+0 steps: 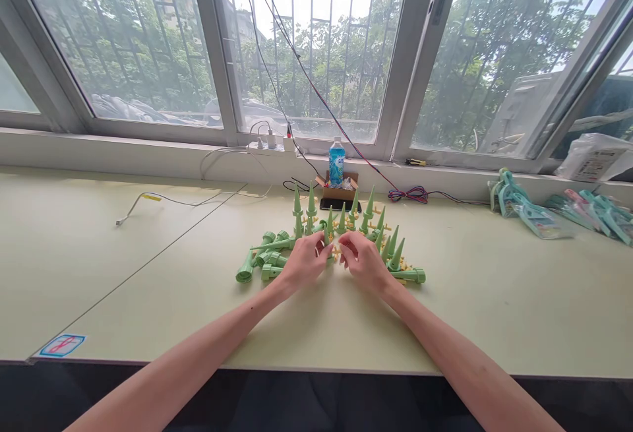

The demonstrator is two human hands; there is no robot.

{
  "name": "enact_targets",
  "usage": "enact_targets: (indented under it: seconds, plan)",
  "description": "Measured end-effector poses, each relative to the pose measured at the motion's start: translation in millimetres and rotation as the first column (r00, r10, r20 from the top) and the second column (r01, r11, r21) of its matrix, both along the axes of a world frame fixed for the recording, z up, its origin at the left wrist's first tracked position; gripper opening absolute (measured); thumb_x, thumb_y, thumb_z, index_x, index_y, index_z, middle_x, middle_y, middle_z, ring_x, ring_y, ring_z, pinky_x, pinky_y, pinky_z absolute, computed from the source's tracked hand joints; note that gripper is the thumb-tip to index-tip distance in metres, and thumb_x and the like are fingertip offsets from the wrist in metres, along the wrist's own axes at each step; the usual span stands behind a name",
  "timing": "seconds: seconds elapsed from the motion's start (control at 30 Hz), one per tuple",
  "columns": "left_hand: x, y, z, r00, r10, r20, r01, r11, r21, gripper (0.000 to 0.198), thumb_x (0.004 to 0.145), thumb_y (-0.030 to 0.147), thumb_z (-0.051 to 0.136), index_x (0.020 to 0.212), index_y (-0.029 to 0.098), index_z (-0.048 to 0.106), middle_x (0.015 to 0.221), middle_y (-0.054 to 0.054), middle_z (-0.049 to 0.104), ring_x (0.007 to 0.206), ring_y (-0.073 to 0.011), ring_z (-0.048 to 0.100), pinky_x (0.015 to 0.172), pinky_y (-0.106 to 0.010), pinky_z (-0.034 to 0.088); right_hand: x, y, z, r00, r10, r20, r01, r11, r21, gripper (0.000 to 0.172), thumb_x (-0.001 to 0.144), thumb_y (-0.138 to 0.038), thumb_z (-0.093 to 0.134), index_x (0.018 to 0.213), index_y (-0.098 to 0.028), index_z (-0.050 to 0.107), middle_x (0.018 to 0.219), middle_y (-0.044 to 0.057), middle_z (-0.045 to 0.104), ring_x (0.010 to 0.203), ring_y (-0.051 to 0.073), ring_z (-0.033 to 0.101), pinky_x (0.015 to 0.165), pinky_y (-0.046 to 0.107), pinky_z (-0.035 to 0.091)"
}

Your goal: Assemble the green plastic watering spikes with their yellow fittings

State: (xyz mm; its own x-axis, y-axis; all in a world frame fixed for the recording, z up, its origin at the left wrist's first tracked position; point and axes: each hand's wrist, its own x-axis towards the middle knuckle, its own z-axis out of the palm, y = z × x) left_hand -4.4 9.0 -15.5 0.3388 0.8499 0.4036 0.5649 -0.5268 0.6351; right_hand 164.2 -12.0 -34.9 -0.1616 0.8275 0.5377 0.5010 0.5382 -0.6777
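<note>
My left hand (310, 255) is closed round a green watering spike (326, 234), its pointed tip upward above the fingers. From that spike's side a small yellow valve (337, 252) sticks out toward my right hand (360, 257). The right fingertips are pinched together at the valve's end. Several green spikes with yellow valves (394, 257) stand point up behind and to the right of my hands. To the left lies a pile of loose green spikes (270, 257), some with open threaded ends. One more spike (409, 276) rests on its side beside my right wrist.
Behind the spikes are a small cardboard box (350, 188), a blue-liquid bottle (337, 165) and a dark phone (326, 204). Bundled cable (408, 194) lies at the back. Bagged teal tools (531, 211) sit at the right. A white cable (131, 211) crosses the table (148, 300) at left.
</note>
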Motion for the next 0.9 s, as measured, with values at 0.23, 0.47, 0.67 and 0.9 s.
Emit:
enact_targets:
  seconds: [0.23, 0.47, 0.67, 0.9]
  plan:
    - [0.2, 1.8, -1.6, 1.0, 0.022, 0.017, -0.022, 1.0, -0.015, 0.03, 0.087, 0.037, 0.049, 0.065, 0.019, 0.039, 0.064, 0.003, 0.052, 0.052, -0.0098, 0.04, 0.053, -0.025, 0.032, -0.5, 0.9, 0.1, 0.999, 0.023, -0.043, -0.023, 1.0, 0.001, 0.013, 0.093, -0.025, 0.044, 0.087, -0.018, 0.053, 0.084, 0.003, 0.055, 0.059, 0.011, 0.055, 0.058, 0.027, 0.048]
    - [0.5, 1.0, 0.9, 0.999, 0.035, 0.022, -0.035, 0.999, -0.016, 0.029, 0.086, 0.037, 0.05, 0.065, 0.019, 0.041, 0.064, 0.002, 0.054, 0.051, -0.0095, 0.04, 0.053, -0.025, 0.031, -0.7, 1.2, -0.9, 0.999, 0.031, -0.041, -0.03, 0.999, 0.012, 0.009, 0.091, -0.026, 0.048, 0.089, -0.019, 0.053, 0.085, 0.004, 0.057, 0.064, 0.013, 0.058, 0.059, 0.028, 0.05]
    - [-0.2, -0.2, 1.7, 0.999, 0.011, 0.035, -0.011, 1.0, -0.011, 0.03, 0.086, 0.036, 0.05, 0.065, 0.018, 0.039, 0.062, 0.003, 0.051, 0.05, -0.0087, 0.038, 0.052, -0.024, 0.031, -0.7, 1.4, 0.0, 0.999, 0.018, -0.029, -0.017, 1.0, 0.019, 0.009, 0.091, -0.025, 0.049, 0.087, -0.019, 0.054, 0.083, 0.004, 0.057, 0.065, 0.014, 0.057, 0.06, 0.028, 0.049]
    - [0.6, -0.4, 1.0, 0.999, 0.005, 0.032, -0.005, 1.0, 0.004, 0.03, 0.086, 0.035, 0.05, 0.065, 0.019, 0.038, 0.06, 0.004, 0.05, 0.051, -0.0088, 0.038, 0.052, -0.023, 0.031, -0.4, 2.1, 0.1, 1.0, 0.019, -0.006, -0.019, 1.0, 0.022, 0.013, 0.093, -0.026, 0.047, 0.084, -0.019, 0.054, 0.076, 0.002, 0.057, 0.062, 0.013, 0.054, 0.059, 0.027, 0.047]
